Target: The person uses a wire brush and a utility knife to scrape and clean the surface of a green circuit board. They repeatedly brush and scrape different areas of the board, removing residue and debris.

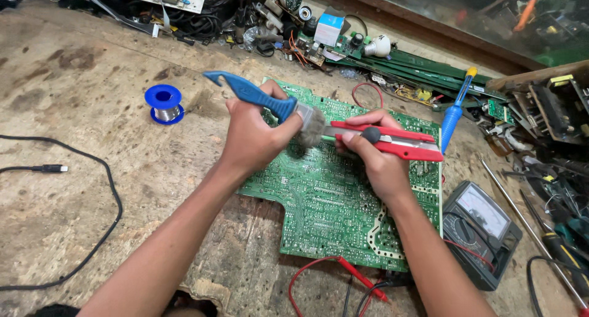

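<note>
Left fingers: wrapped tight round the blue handle of a brush point(257, 98), whose grey bristle head points right.
Left hand point(254, 136): raised over the circuit board, well clear of its surface.
Right fingers: clamped on a red utility knife point(392, 141), thumb on its dark slider.
Right hand point(374, 154): just beside the left, the knife's front end meeting the brush bristles.
Green circuit board point(331, 200): lies flat on the worn workbench point(92, 188), under both hands.
Near the board: red probe lead point(359, 277) at its lower edge; analog multimeter point(481, 231) to its right; blue soldering iron point(457, 105) beyond.
Containers: blue spool point(164, 104), holding a winding of solder wire, left of the hands.
Back edge: heap of loose boards and parts point(294, 16).
</note>
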